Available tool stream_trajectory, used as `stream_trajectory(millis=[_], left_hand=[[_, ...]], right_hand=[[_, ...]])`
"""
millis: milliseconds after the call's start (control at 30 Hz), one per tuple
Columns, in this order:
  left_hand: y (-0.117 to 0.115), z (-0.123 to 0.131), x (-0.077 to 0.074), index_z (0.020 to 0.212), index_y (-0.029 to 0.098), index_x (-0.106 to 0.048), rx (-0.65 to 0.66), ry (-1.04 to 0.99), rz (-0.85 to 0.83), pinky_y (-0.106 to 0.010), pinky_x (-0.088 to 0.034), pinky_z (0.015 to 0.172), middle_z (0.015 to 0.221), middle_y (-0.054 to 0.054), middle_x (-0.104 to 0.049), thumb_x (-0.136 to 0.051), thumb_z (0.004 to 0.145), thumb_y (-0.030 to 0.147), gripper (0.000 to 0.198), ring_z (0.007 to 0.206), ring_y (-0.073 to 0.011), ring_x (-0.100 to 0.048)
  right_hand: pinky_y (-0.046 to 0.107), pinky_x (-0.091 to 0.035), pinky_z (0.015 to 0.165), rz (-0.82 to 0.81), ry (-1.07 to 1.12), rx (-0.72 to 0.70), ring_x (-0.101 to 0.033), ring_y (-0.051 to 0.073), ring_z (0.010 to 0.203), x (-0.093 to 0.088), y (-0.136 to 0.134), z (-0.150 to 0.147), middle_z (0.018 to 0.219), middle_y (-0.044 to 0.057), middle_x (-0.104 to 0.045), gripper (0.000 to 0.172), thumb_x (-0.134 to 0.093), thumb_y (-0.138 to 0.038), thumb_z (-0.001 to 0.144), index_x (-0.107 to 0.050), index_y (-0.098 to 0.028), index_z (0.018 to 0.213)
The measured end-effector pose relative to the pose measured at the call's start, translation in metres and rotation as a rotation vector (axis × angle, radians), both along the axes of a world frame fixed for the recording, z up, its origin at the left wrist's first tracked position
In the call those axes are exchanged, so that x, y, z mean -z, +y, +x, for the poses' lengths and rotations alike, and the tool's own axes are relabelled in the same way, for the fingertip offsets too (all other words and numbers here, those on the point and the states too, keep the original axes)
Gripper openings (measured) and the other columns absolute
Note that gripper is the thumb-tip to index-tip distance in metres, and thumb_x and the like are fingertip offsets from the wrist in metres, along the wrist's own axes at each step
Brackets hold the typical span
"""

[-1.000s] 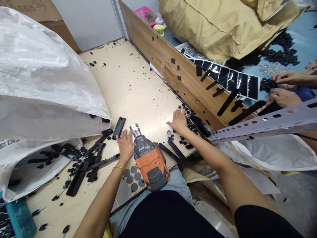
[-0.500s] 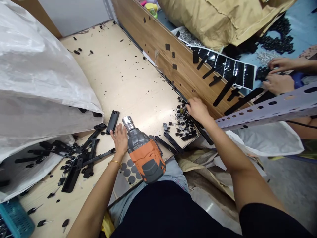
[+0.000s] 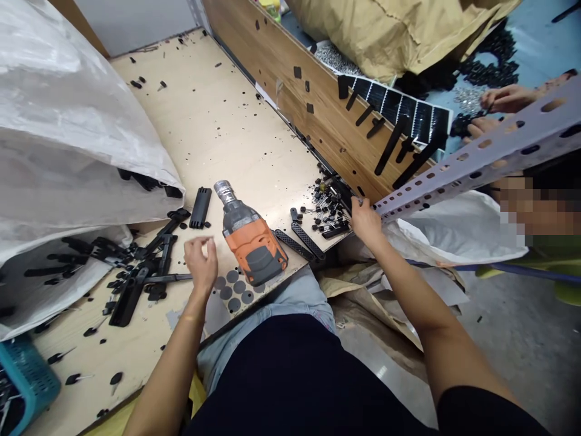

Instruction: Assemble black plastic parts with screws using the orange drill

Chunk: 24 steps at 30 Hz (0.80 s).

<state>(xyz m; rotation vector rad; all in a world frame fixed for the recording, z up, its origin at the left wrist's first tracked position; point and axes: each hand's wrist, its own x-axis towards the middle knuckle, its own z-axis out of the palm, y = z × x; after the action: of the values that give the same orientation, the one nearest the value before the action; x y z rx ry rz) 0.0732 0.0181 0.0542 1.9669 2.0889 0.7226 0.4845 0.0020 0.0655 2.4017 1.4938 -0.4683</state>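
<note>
My left hand [image 3: 201, 261] hovers over the table, fingers loosely curled and thumb apart; nothing shows in it. Just right of it an orange and black power driver [image 3: 254, 245] lies with its metal socket pointing away from me. Beyond the hand is a flat black slotted plastic piece [image 3: 200, 207]. My right hand [image 3: 365, 221] is closed at the table's right edge, by the wooden board; a small thing at its fingertips is too hidden to name. Beside it lie a pile of black-headed screws [image 3: 329, 206] and a dark strip [image 3: 341, 189]. Two black textured strips [image 3: 307, 240] lie near the driver.
Black plastic parts [image 3: 136, 284] are heaped on the left by a white sack [image 3: 82, 121]. A teal basket [image 3: 39, 375] stands at lower left. The wooden board [image 3: 290, 91] and a perforated metal post [image 3: 481, 145] border the right; another person's hands [image 3: 508, 100] work beyond.
My left hand has lifted off the table beside the driver and drawn back toward me. My right hand has moved from the screw pile toward the table's edge and closed. The view has shifted slightly.
</note>
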Motion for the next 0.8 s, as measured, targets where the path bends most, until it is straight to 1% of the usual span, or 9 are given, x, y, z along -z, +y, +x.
stream_trajectory(millis=[33,100,200,300,400,533,600,667,800], left_hand=[[-0.022,0.004,-0.009,0.084,0.010,-0.065,0.077,-0.037,0.004,-0.035,-0.046,0.080,0.088,-0.013,-0.062,-0.043,0.094,0.036,0.035,0.085,-0.0223,-0.059],[-0.066,0.021,-0.027,0.074,0.014,-0.062,0.347,-0.163,-0.036,-0.028,-0.044,0.065,0.075,-0.005,-0.062,-0.048,0.095,0.027,0.029,0.069,-0.0148,-0.057],[-0.110,0.071,-0.043,0.082,0.015,-0.064,0.834,-0.309,-0.123,-0.024,-0.047,0.074,0.079,-0.002,-0.063,-0.049,0.097,0.019,0.021,0.078,-0.0119,-0.058],[-0.112,0.137,-0.044,0.105,0.013,-0.064,1.058,-0.288,-0.139,-0.028,-0.049,0.082,0.098,-0.005,-0.065,-0.049,0.098,0.025,0.020,0.091,-0.0155,-0.060],[-0.082,0.201,-0.035,0.127,0.007,-0.059,1.052,-0.054,-0.218,-0.035,-0.043,0.105,0.124,-0.015,-0.059,-0.052,0.095,0.029,0.040,0.116,-0.0237,-0.055],[-0.032,0.261,-0.018,0.156,0.006,-0.030,0.719,0.457,-0.334,-0.052,-0.009,0.120,0.157,-0.028,-0.015,-0.061,0.091,0.040,0.080,0.146,-0.0453,-0.015],[-0.014,0.274,-0.009,0.160,0.008,-0.018,0.606,0.587,-0.485,-0.054,-0.004,0.119,0.158,-0.031,-0.006,-0.064,0.089,0.048,0.093,0.146,-0.0484,-0.008],[-0.001,0.279,-0.002,0.160,0.007,-0.017,0.572,0.626,-0.556,-0.052,-0.006,0.119,0.156,-0.032,-0.010,-0.063,0.089,0.052,0.095,0.146,-0.0474,-0.013],[0.010,0.277,0.008,0.155,0.002,-0.031,0.648,0.530,-0.403,-0.046,-0.016,0.118,0.143,-0.026,-0.039,-0.054,0.096,0.032,0.070,0.134,-0.0384,-0.037]], right_hand=[[0.039,-0.047,0.097,-0.007,0.005,-0.003,-0.054,0.026,0.113,-0.002,0.000,0.001,0.129,0.020,-0.035,0.062,-0.018,-0.014,0.084,-0.025,-0.018,0.146],[0.039,-0.047,0.099,0.003,0.011,-0.010,-0.053,0.025,0.114,-0.004,-0.004,0.002,0.129,0.020,-0.035,0.063,-0.019,-0.013,0.084,-0.026,-0.018,0.146],[0.041,-0.046,0.102,0.037,0.035,-0.023,-0.049,0.025,0.122,0.001,-0.016,-0.001,0.134,0.021,-0.034,0.064,-0.017,-0.013,0.085,-0.027,-0.018,0.148],[0.043,-0.045,0.103,0.073,0.065,0.024,-0.043,0.028,0.128,0.009,-0.019,-0.005,0.134,0.022,-0.035,0.065,-0.015,-0.015,0.086,-0.026,-0.015,0.151],[0.041,-0.045,0.104,0.105,0.052,0.069,-0.041,0.029,0.130,0.014,-0.008,-0.008,0.134,0.025,-0.033,0.064,-0.019,-0.017,0.087,-0.028,-0.010,0.150],[0.042,-0.046,0.105,0.062,0.044,0.091,-0.047,0.029,0.124,0.011,0.011,-0.005,0.134,0.023,-0.033,0.061,-0.040,-0.021,0.084,-0.033,-0.008,0.144],[0.044,-0.046,0.105,0.037,0.058,0.090,-0.049,0.029,0.122,0.007,0.015,-0.002,0.132,0.021,-0.037,0.059,-0.046,-0.020,0.082,-0.037,-0.008,0.139],[0.045,-0.046,0.105,0.028,0.076,0.080,-0.050,0.029,0.121,0.002,0.013,0.001,0.130,0.019,-0.039,0.056,-0.046,-0.021,0.082,-0.040,-0.008,0.137],[0.044,-0.044,0.110,0.130,0.135,0.002,-0.039,0.026,0.133,-0.004,0.008,0.005,0.135,0.015,-0.039,0.048,-0.031,-0.023,0.089,-0.044,-0.013,0.134]])
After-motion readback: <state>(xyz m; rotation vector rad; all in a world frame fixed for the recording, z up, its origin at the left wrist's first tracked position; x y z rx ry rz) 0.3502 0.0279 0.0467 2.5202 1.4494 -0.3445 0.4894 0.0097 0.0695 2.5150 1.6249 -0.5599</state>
